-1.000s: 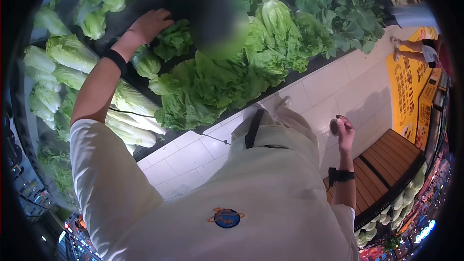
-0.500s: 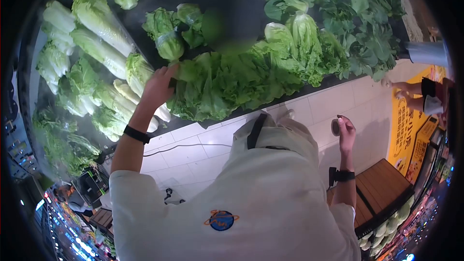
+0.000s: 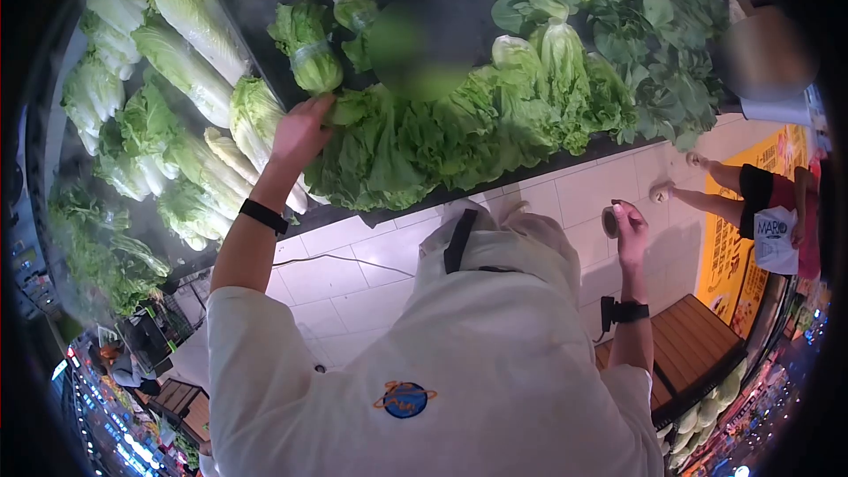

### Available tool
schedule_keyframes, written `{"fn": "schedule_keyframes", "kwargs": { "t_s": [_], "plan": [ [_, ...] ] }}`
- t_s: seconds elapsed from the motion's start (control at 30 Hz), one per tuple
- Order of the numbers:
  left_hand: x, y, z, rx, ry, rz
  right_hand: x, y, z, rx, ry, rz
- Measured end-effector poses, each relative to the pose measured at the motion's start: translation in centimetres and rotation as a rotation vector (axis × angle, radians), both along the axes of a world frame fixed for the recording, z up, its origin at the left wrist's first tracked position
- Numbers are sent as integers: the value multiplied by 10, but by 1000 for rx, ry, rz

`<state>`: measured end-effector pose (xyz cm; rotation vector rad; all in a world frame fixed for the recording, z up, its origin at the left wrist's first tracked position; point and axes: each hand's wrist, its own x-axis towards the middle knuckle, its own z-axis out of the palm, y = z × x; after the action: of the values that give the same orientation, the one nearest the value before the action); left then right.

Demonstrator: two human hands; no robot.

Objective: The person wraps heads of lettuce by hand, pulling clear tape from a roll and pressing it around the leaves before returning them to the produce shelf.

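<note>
My left hand (image 3: 302, 131) reaches to the left end of a row of loose green leaf lettuce (image 3: 415, 146). Its fingers are bent together at the edge of the leaves, and their tips are partly hidden there. Just above the fingertips lies a bundled lettuce head (image 3: 315, 64) with a band around its middle. My right hand (image 3: 631, 234) hangs over the floor, away from the vegetables. Pinched in it is a small dark round roll (image 3: 610, 222), which looks like tape.
Long napa cabbages (image 3: 190, 71) fill the left of the display. Dark leafy greens (image 3: 671, 62) cover its right end. A wooden crate (image 3: 680, 353) stands at lower right. On the right is another person (image 3: 777, 208) with a white bag. A cable (image 3: 353, 258) crosses the tiled floor (image 3: 565, 203).
My left hand has moved slightly up and right along the lettuce edge. My right hand still holds the roll. The person on the right has come further into view.
</note>
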<state>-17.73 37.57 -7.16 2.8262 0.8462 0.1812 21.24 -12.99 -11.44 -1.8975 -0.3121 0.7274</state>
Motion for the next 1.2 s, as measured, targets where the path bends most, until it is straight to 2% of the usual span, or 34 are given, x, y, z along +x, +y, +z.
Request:
{"fn": "schedule_keyframes", "kwargs": {
  "t_s": [0.07,0.13,0.17,0.2,0.27,0.33,0.37,0.4,0.5,0.53,0.63,0.7,0.73,0.8,0.83,0.9,0.93,1.0,1.07,1.13,1.2],
  "plan": [
    [1,4,9,28,-75,-27,-4,-4,1,26,5,-23],
    [4,6,33,-303,9,260,-3,-5,4,59,6,-43],
    [2,0,38,-747,-436,379,-1,-6,7,46,-3,-41],
    [7,-4,40,-771,-749,315,0,-5,12,35,-12,-41],
    [-8,-1,72,-1197,-749,398,-2,10,39,25,-10,-13],
    [2,-26,96,-1252,-804,434,-6,29,62,10,-12,6],
    [18,-47,120,-1283,-796,472,-6,38,70,25,82,65],
    [27,-60,131,-1299,-784,400,-6,46,79,40,174,122],
    [52,-91,137,-1295,-846,156,-12,82,108,114,222,384],
    [61,-102,135,-1309,-884,162,-20,97,122,165,266,441],
    [88,-135,127,-1369,-846,86,-45,132,162,188,-33,582],
    [96,-152,115,-1380,-730,51,-58,145,183,244,-261,625],
    [98,-155,107,-1338,-635,-24,-61,148,191,289,-378,650],
    [118,-183,118,-1049,-556,-103,-59,148,208,163,-312,777],
    [128,-187,120,-1049,-557,-119,-58,147,205,217,-448,769],
    [145,-192,125,-1553,-536,-243,-57,141,193,326,-715,689],
    [153,-196,129,-1546,-533,-247,-55,137,189,346,-846,652],
    [165,-205,140,-1182,-413,-435,-45,124,186,342,-872,633],
    [172,-213,142,-1185,-336,-453,-33,109,188,337,-895,618],
    [180,-232,140,-1583,-601,-317,-25,97,196,257,-1032,561],
    [189,-233,136,-1666,-625,-337,-18,91,192,302,-1083,504]
  ]
}}
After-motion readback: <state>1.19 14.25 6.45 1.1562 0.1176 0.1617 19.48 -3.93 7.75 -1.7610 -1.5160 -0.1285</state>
